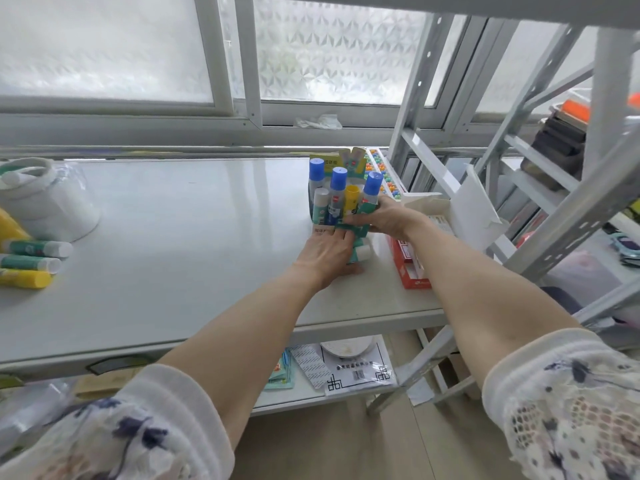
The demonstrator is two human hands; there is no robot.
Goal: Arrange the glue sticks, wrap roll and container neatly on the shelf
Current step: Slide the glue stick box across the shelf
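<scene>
Several glue sticks (pixel 338 199) stand upright in a cluster at the right of the white shelf (pixel 180 237), with blue, white and yellow caps. My right hand (pixel 384 220) grips the rightmost blue-capped stick (pixel 371 190) of the cluster. My left hand (pixel 329 252) lies flat in front of the cluster, its fingers against the sticks, and a lying green stick with a white cap (pixel 360 252) sits by its thumb. Three more glue sticks (pixel 31 263) lie at the shelf's left edge. A white wrap roll in clear plastic (pixel 45 199) stands at the far left.
A red box (pixel 412 268) and open white cartons (pixel 453 209) lie right of the cluster. A bead tray (pixel 384 174) and a printed card stand behind it. Grey rack uprights (pixel 412 98) rise at the right. A lower shelf holds packets (pixel 349 368).
</scene>
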